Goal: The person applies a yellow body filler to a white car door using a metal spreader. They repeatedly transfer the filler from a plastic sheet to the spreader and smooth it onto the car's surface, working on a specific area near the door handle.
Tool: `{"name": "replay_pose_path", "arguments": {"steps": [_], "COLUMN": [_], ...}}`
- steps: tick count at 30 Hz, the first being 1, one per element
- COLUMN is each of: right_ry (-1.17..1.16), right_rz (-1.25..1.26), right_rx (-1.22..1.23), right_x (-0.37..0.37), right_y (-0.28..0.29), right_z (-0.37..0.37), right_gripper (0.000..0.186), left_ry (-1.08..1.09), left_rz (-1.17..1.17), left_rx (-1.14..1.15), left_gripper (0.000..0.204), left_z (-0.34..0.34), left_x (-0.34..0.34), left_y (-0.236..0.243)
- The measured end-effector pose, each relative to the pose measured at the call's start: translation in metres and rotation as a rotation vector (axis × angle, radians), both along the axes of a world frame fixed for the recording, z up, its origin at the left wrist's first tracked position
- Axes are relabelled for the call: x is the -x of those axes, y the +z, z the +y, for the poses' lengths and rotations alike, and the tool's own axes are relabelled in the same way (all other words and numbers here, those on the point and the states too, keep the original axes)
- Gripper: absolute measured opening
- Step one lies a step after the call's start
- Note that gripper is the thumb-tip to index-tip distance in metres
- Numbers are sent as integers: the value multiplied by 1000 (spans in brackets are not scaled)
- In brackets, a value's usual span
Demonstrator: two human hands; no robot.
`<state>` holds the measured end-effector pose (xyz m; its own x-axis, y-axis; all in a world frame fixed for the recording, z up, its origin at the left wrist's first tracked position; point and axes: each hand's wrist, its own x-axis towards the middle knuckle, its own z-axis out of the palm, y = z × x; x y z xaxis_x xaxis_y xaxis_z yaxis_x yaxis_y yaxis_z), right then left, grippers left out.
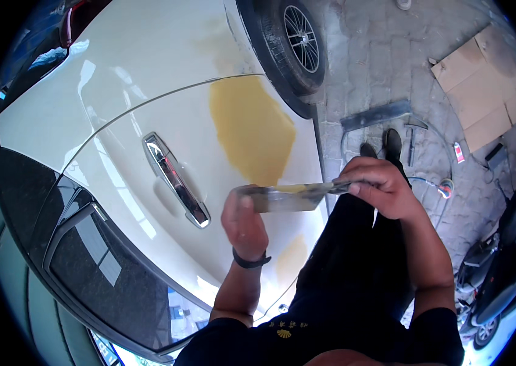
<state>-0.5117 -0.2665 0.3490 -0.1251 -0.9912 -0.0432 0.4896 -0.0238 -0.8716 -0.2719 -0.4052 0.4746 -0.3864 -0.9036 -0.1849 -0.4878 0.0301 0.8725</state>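
My left hand (244,224), a dark band at its wrist, is closed on the left end of a flat greyish filler board (288,204). My right hand (385,188) is closed round the narrow end of a putty knife (338,185), whose blade meets the board's upper edge. A smear of yellow filler shows along that edge; where blade and board part is hard to see. Both hands are in front of my body, beside a white car door (191,122). A large dull yellow filler patch (252,131) covers part of the door, and a paler patch (291,259) lies nearer me.
A chrome door handle (175,180) stands out left of the patch. Beyond is a car wheel (301,39). On the paved floor lie flattened cardboard (483,88), a long dark strip (377,116), a red-and-white tube (458,152) and a hose. A motorbike (502,277) stands at right.
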Motion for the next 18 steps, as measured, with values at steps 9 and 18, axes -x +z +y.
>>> {"name": "replay_pose_path", "arguments": {"steps": [9, 18], "right_ry": [-368, -307], "right_rz": [494, 879], "right_rx": [-255, -84], "right_x": [10, 5], "right_y": [-78, -109], "right_z": [-117, -236], "right_gripper": [23, 25], "left_ry": [8, -59], "left_rz": [-149, -199], "left_rx": [537, 512], "left_gripper": [34, 34], "left_z": [-74, -76], "left_x": [-60, -55], "left_y": [39, 42]}}
